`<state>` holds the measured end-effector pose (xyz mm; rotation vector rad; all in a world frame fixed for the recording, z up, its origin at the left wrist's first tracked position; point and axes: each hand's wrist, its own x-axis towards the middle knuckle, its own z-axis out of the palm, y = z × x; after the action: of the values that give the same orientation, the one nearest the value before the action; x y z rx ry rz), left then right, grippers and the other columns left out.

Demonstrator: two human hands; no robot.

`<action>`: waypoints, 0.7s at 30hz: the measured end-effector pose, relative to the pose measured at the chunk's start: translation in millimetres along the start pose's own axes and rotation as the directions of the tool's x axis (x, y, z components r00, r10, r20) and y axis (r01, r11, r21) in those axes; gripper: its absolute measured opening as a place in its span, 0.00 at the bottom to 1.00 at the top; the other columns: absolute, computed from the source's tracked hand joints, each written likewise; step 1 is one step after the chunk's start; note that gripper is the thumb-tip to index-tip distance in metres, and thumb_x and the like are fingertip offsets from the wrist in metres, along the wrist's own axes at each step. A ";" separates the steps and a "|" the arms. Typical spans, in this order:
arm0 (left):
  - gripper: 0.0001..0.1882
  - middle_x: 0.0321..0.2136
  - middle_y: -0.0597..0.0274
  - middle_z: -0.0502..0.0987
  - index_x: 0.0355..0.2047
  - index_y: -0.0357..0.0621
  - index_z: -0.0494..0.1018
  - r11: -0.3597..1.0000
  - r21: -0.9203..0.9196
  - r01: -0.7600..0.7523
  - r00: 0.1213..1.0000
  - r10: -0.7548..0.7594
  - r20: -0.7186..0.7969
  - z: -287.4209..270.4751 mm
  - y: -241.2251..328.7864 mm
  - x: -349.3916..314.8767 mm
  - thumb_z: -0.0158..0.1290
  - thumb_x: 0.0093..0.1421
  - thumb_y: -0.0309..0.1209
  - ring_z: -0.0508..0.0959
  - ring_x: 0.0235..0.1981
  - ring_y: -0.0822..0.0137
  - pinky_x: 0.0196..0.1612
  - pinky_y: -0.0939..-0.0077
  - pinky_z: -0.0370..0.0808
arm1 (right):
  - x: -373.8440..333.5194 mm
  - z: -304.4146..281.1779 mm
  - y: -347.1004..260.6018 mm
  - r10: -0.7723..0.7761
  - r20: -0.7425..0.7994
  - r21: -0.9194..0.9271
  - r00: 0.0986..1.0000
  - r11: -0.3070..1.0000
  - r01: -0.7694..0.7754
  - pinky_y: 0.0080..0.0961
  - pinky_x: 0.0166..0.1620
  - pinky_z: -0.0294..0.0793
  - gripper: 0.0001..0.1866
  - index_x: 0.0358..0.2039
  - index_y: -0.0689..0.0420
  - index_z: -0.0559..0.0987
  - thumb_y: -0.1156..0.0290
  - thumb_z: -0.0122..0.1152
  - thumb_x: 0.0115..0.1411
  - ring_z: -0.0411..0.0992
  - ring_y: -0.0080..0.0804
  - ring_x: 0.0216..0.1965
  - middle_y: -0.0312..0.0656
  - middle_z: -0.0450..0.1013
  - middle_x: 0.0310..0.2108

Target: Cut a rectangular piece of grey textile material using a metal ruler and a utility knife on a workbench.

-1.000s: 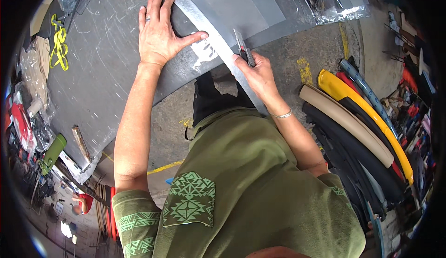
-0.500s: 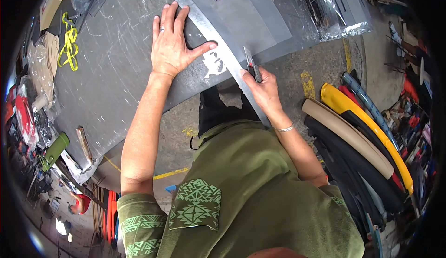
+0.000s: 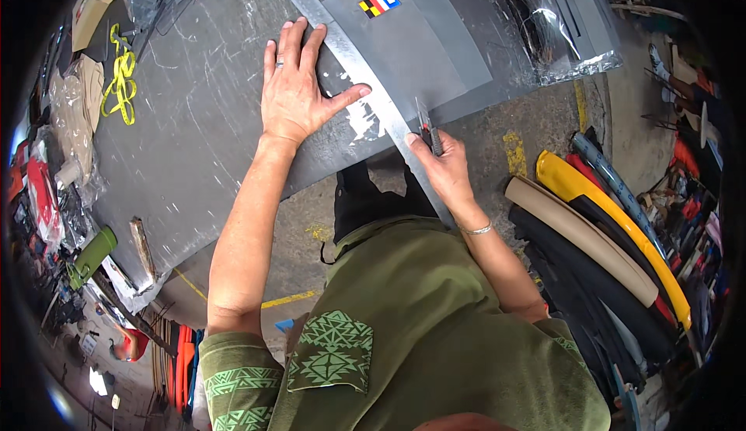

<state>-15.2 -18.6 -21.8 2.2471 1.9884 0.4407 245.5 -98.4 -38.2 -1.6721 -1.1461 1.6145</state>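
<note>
In the head view, the left hand [image 3: 295, 109] is spread on the tabletop [image 3: 194, 120] left of centre, touching a metal straightedge [image 3: 364, 72] that slants down from the top edge, while the right hand [image 3: 449, 168], apart, is clamped on a utility knife [image 3: 435, 142] below a grey sheet [image 3: 416, 54].

bright centre, glare on clear plastic [image 3: 584, 68], edges dark, bent.
</note>
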 end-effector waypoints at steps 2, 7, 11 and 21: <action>0.61 0.68 0.47 0.61 0.67 0.45 0.66 1.000 0.016 -0.003 1.000 0.003 0.003 -0.2 0.2 0.0 0.60 0.43 0.77 0.57 0.73 0.48 0.74 0.42 0.51 | -0.5 -0.4 -1.9 0.000 -0.002 -0.003 1.000 1.000 0.000 0.22 0.28 0.64 0.15 0.26 0.61 0.78 0.64 0.68 0.63 0.60 0.14 0.25 0.25 0.66 0.20; 0.61 0.69 0.47 0.61 0.67 0.46 0.65 1.000 0.020 -0.005 1.000 0.005 0.006 -0.3 -0.4 -0.1 0.60 0.43 0.77 0.57 0.73 0.48 0.74 0.41 0.50 | -1.1 -0.1 -4.8 0.025 -0.004 -0.004 1.000 1.000 -0.025 0.22 0.29 0.65 0.14 0.28 0.62 0.79 0.64 0.68 0.63 0.62 0.14 0.25 0.26 0.68 0.21; 0.61 0.69 0.47 0.60 0.68 0.46 0.64 1.000 0.018 -0.007 1.000 0.007 0.012 0.5 -0.3 0.7 0.60 0.43 0.77 0.56 0.73 0.48 0.74 0.40 0.50 | 0.1 0.9 1.1 0.012 -0.009 0.001 1.000 1.000 -0.012 0.21 0.29 0.65 0.14 0.28 0.62 0.80 0.64 0.68 0.63 0.62 0.14 0.25 0.26 0.68 0.21; 0.61 0.69 0.47 0.60 0.68 0.46 0.64 1.000 0.016 0.000 1.000 0.000 0.018 0.7 -0.4 -0.4 0.60 0.43 0.76 0.56 0.73 0.48 0.74 0.40 0.49 | -1.9 1.8 -4.7 -0.020 -0.019 0.015 1.000 1.000 0.021 0.22 0.28 0.65 0.14 0.27 0.62 0.79 0.65 0.68 0.63 0.62 0.14 0.24 0.26 0.68 0.20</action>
<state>-15.5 -18.8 -22.7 2.2523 1.9906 0.4050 242.9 -98.0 -33.5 -1.6573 -1.1350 1.5876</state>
